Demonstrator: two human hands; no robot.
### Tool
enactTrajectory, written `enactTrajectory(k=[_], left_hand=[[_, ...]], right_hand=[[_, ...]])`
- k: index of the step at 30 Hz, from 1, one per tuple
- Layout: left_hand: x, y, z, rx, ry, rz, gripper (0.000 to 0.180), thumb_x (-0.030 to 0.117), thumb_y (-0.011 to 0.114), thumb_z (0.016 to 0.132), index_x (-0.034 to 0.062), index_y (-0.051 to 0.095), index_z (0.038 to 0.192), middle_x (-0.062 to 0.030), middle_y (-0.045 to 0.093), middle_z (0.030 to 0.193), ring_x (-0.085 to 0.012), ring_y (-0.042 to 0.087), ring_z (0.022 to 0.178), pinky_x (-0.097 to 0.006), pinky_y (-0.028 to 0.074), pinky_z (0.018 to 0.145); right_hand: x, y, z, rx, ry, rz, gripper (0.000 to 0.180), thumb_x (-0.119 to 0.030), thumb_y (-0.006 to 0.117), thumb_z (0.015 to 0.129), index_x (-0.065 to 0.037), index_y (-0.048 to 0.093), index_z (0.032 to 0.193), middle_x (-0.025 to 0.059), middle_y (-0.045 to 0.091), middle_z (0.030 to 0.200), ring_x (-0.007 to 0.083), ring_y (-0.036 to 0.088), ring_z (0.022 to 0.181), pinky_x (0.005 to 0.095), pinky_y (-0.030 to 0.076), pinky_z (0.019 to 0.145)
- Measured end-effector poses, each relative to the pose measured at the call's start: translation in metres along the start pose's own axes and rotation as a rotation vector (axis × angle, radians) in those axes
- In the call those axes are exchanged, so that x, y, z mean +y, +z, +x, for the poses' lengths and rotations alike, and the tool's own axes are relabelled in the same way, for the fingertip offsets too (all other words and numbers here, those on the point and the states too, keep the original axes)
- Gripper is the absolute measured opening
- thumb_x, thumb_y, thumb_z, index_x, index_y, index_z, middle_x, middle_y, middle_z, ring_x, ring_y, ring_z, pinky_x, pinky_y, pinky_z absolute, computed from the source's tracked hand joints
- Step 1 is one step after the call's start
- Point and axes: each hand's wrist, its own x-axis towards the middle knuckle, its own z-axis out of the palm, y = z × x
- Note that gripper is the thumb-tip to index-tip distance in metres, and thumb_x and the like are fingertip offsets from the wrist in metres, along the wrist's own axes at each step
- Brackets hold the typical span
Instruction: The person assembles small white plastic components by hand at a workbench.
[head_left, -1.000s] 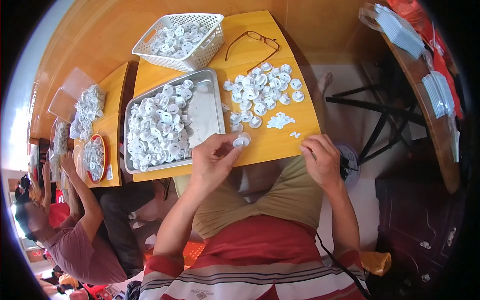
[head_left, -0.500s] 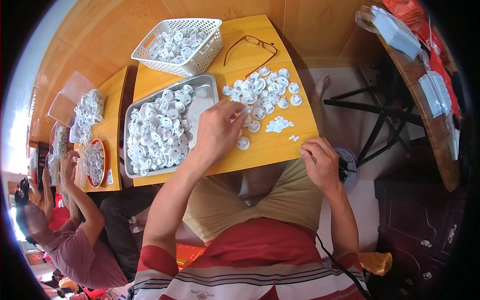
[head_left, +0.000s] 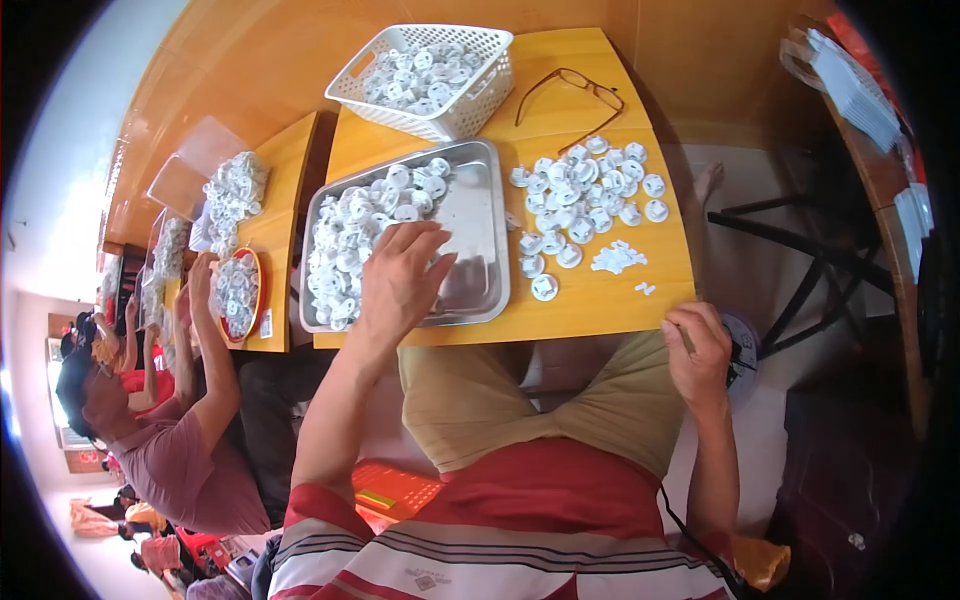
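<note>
Your left hand (head_left: pixel 400 275) lay spread, fingers wide, over the metal tray (head_left: pixel 478 215) on the counter (head_left: pixel 590 315), touching the white caps (head_left: pixel 350 235) heaped in the tray's left half and holding nothing I could see. Your right hand (head_left: pixel 700 350) sat curled narrow at the counter's near right edge; whether it gripped anything, I could not tell. More loose caps (head_left: pixel 585 200) lay right of the tray, a white basket (head_left: pixel 430 65) and glasses (head_left: pixel 570 90) behind
</note>
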Motion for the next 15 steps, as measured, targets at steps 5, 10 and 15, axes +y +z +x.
enactTrajectory(k=[5, 10, 15], left_hand=[[-0.023, -0.013, -0.022, -0.143, -0.033, 0.121, 0.026, 0.013, 0.079, 0.081, 0.0039, 0.073, 0.104, -0.0080, 0.070, 0.115, -0.0306, 0.062, 0.113, -0.043, 0.055, 0.092], [-0.032, -0.002, -0.022, -0.154, 0.027, 0.212, 0.019, 0.011, 0.074, 0.081, 0.0050, 0.073, 0.099, -0.0063, 0.070, 0.111, -0.0294, 0.063, 0.108, -0.042, 0.052, 0.094], [-0.034, 0.002, -0.020, -0.190, 0.046, 0.297, 0.013, 0.007, 0.066, 0.081, 0.0047, 0.071, 0.093, -0.0066, 0.070, 0.104, -0.0293, 0.063, 0.106, -0.042, 0.051, 0.094]], right_hand=[[0.000, 0.003, 0.004, 0.006, -0.013, -0.015, 0.016, 0.005, 0.076, 0.080, 0.000, 0.067, 0.092, 0.0140, 0.067, 0.094, 0.0338, 0.066, 0.087, 0.0410, 0.053, 0.077], [-0.002, 0.005, 0.006, -0.026, -0.024, -0.013, 0.013, 0.007, 0.073, 0.083, 0.002, 0.066, 0.092, 0.0146, 0.066, 0.090, 0.0317, 0.064, 0.084, 0.0384, 0.051, 0.076], [0.000, 0.005, 0.005, -0.020, -0.024, -0.007, 0.015, 0.003, 0.076, 0.080, -0.001, 0.067, 0.091, 0.0138, 0.067, 0.091, 0.0339, 0.065, 0.085, 0.0415, 0.052, 0.076]])
